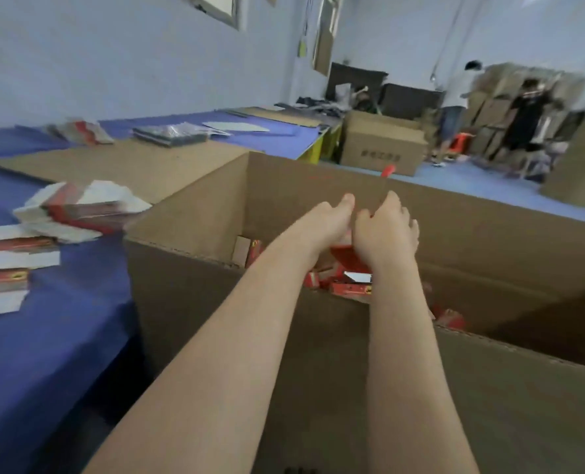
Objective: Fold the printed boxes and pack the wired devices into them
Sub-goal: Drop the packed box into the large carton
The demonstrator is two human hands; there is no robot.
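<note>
Both of my arms reach out over a large open cardboard carton [195, 217]. Between my hands is a red printed box [349, 257], held above the carton's inside. My left hand [330, 218] lies against the box's left side with its fingers stretched forward. My right hand [385, 230] grips the box from the right, fingers curled down over it. Most of the box is hidden under my hands. Several red packed boxes [350, 289] lie in a loose heap inside the carton. No wired device is visible.
Stacks of flat red-and-white box blanks [79, 210] [7, 268] lie on the blue table [61, 336] to the left. A cardboard sheet [120, 162] lies behind them. Another carton [380, 145] stands on the floor farther back. Two people [523, 121] stand at the far right.
</note>
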